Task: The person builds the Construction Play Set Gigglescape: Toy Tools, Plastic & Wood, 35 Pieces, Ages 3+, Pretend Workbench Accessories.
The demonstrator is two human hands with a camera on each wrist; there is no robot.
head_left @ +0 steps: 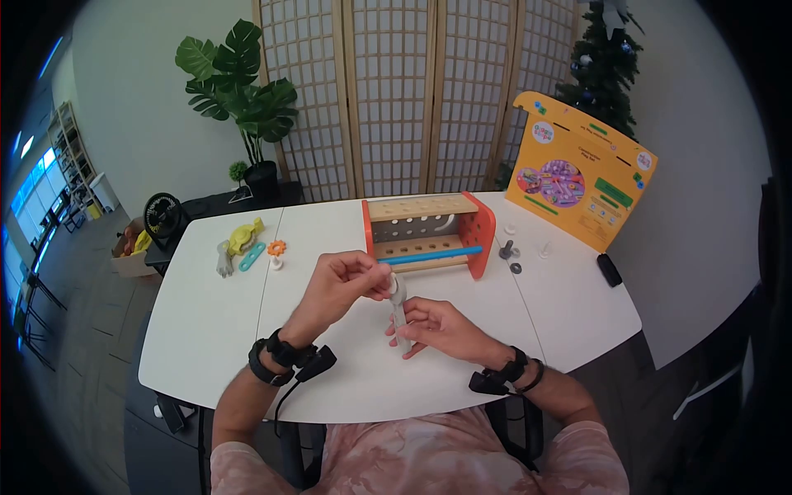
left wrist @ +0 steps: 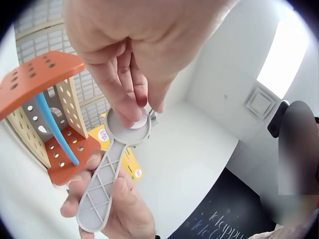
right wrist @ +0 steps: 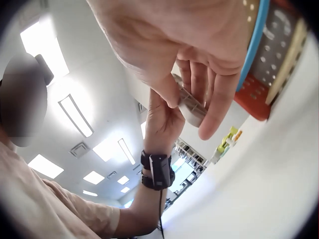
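Ahead of you stands a lattice folding screen [head_left: 394, 99], with a leafy plant [head_left: 247, 107] to its left and a decorated tree [head_left: 601, 70] to its right. Your white table [head_left: 202, 330] curves along its near edge, just before your lap. A yellow box [head_left: 569, 177] stands at the far right; "Construction" can be made out on it, the finer print being too small. From your left wrist, a dark board [left wrist: 234, 199] reads "Happy", its second line partly cut off.

You hold a gray toy wrench [left wrist: 111, 164] above the table, in front of the pegboard bench [head_left: 422, 224] with its blue bar [head_left: 441, 254]. Your right hand [head_left: 444, 327] grips the wrench's latticed handle; your left hand [head_left: 342, 285] pinches a small white disc [left wrist: 142, 121] at its round head. The two hands are close together.

To your left, tabletop stretches from your forearm to a yellow toy [head_left: 245, 237], a teal strip [head_left: 252, 256] and an orange gear [head_left: 276, 247]. To your right, a gray bolt [head_left: 506, 249] and gray nut [head_left: 516, 268] lie beyond the bench, and a black case [head_left: 609, 270] sits right at the table's edge. The widest stretch runs toward you and to both sides.
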